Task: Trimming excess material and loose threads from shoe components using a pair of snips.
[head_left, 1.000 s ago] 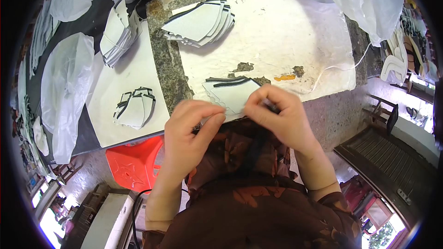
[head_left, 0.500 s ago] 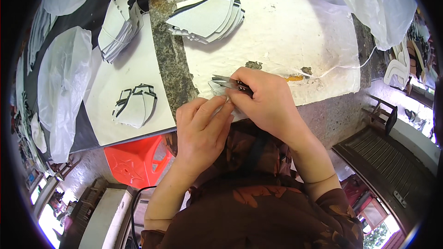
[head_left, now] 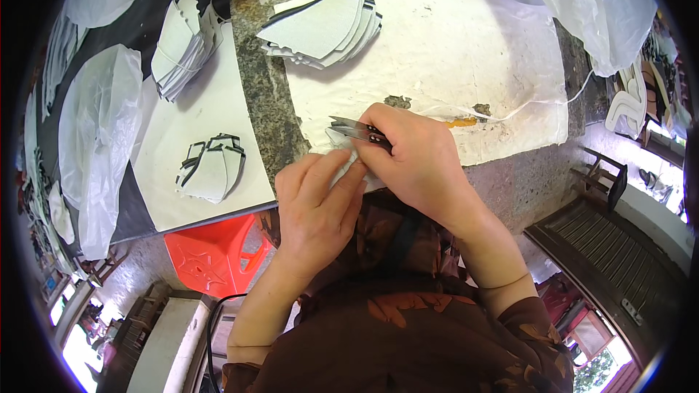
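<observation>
Looking down at mid-frame, we find the pale piece [head_left: 338,141] at the centre, mostly covered by the two hands; we cannot trace its whole outline. Left hand [head_left: 317,200]: fingers bent, thumb and fingertips nearly together, pinching the piece, the contact itself partly hidden. Right hand [head_left: 415,156]: curled closed around dark-handled snips [head_left: 360,132], blades pointing left over the piece; its fingers hide most of the handle, and we cannot tell how far the blades are parted.

A white cord [head_left: 539,103] runs in from the right and is lost to us near the right hand. An orange patch [head_left: 460,123] beside that hand: mark or object, we cannot say. Plastic sheeting [head_left: 582,14], upper right, is cut off by the frame edge. The red stool [head_left: 207,255], lower left, is partly hidden by the table. Pale specks on the snips' handle are too small for us to read.
</observation>
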Motion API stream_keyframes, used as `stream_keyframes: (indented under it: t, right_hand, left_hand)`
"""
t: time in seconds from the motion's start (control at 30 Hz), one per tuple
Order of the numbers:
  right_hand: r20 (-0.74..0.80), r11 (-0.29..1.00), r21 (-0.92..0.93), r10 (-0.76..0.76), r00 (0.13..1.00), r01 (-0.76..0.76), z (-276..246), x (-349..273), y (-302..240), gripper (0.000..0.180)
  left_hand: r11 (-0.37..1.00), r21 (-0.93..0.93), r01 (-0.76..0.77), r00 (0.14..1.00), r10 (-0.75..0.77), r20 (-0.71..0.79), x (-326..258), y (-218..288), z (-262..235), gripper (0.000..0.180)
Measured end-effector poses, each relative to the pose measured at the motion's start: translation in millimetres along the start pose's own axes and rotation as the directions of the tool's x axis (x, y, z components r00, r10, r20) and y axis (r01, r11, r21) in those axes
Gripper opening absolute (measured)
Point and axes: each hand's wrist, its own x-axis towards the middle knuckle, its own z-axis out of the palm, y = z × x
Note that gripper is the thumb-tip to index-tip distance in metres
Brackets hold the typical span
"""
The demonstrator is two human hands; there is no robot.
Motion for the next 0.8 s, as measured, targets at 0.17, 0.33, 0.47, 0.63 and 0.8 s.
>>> stream_keyframes:
  t: [0.17, 0.33, 0.47, 0.63, 0.8]
  right_hand:
    - [0.027, 0.999, -0.022, 0.026, 0.999, -0.025, -1.2, 0.3, -0.4, 0.014]
    - [0.016, 0.999, 0.001, -0.035, 0.999, 0.035, -2.1, 1.4, 3.0, 0.015]
    - [0.059, 0.994, 0.053, 0.089, 0.994, -0.092, -16.4, 1.9, -2.5, 0.015]
    - [-0.005, 0.997, 0.030, 0.065, 0.998, -0.065, -20.0, 3.5, 3.4, 0.015]
    - [-0.002, 0.997, -0.033, 0.063, 0.998, -0.063, -19.3, 3.9, 5.5, 0.014]
  left_hand:
    - [0.997, 0.068, 0.027, 1.000, -0.027, -0.001, 8.4, 5.8, -1.7, 0.031]
    - [0.991, 0.125, 0.044, 0.997, -0.051, 0.051, 9.5, 7.4, -3.1, 0.027]
    - [0.991, 0.128, 0.041, 0.998, -0.047, 0.049, 7.7, 5.6, -1.1, 0.028]
    - [0.990, 0.137, 0.033, 0.998, -0.040, 0.049, 7.9, 5.6, -0.9, 0.028]
    - [0.991, 0.131, 0.035, 0.998, -0.042, 0.051, 7.8, 4.7, -0.2, 0.036]
